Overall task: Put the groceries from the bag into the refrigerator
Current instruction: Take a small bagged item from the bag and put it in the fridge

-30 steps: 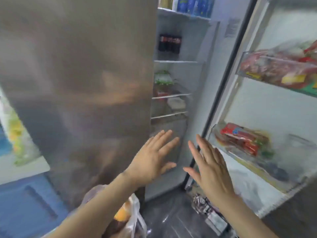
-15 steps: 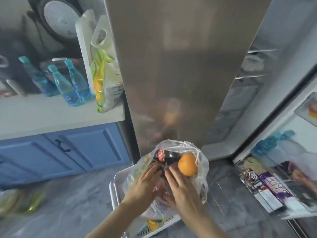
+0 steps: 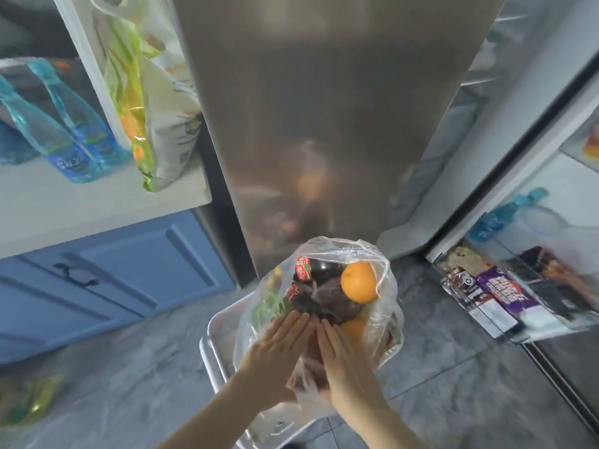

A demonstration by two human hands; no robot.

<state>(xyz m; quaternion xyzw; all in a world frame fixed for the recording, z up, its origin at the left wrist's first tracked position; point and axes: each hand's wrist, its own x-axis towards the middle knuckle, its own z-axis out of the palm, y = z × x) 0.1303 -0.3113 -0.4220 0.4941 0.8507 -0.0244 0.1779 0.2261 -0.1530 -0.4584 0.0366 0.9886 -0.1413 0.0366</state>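
Observation:
A clear plastic grocery bag (image 3: 385, 286) stands on a white tray (image 3: 220, 322) on the floor below the refrigerator's closed steel door (image 3: 324, 124). Inside the bag lie an orange (image 3: 359, 281), dark cola bottles with red labels (image 3: 311, 270), a dark purple item (image 3: 337, 299), some greens (image 3: 272, 303) and a second orange (image 3: 355, 328). My left hand (image 3: 275, 348) and my right hand (image 3: 343, 348) rest flat, fingers extended, side by side at the bag's near edge. Neither hand holds an item. The refrigerator's right door (image 3: 518, 270) stands open.
The open door's lower bin holds snack packets (image 3: 496, 293) and a blue bottle (image 3: 505, 212). At left, a white counter (image 3: 97, 202) over blue cabinets (image 3: 113, 264) carries blue bottles (image 3: 74, 131) and a yellow-green bag (image 3: 146, 102). Grey tiled floor surrounds the tray.
My view dropped from the open fridge shelves down to the bag on the floor. Both hands came down from mid-air to the bag's opening and have settled flat at its near edge.

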